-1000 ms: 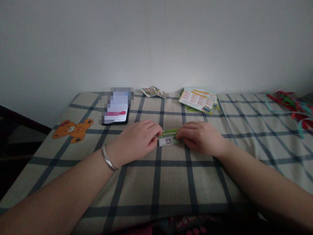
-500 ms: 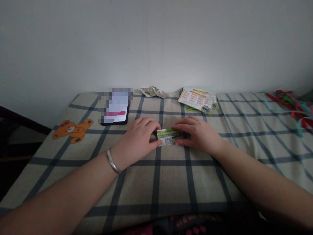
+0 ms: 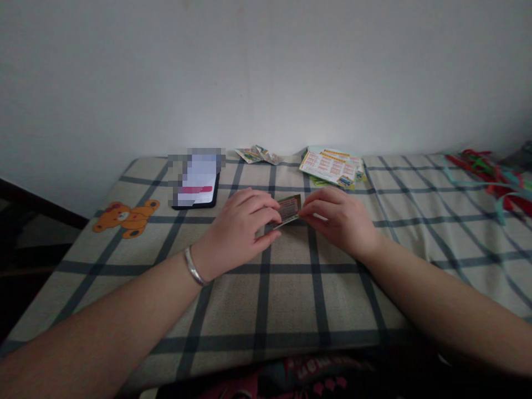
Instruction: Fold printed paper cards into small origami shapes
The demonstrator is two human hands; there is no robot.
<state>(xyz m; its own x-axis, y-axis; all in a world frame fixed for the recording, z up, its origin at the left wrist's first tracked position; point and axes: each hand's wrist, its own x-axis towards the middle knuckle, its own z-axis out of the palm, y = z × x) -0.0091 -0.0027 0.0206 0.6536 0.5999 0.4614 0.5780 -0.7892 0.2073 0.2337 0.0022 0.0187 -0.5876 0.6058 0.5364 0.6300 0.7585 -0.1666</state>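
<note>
A small printed card is tilted over the cloth-covered bench. The right hand pinches its right edge; the left hand touches its left end, thumb spread from fingers. Beyond lie a phone and stacked leaflets.

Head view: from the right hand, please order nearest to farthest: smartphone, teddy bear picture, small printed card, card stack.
1. Small printed card, touching the right hand.
2. Card stack, beyond the hand.
3. Smartphone, left.
4. Teddy bear picture, leftmost.
</note>
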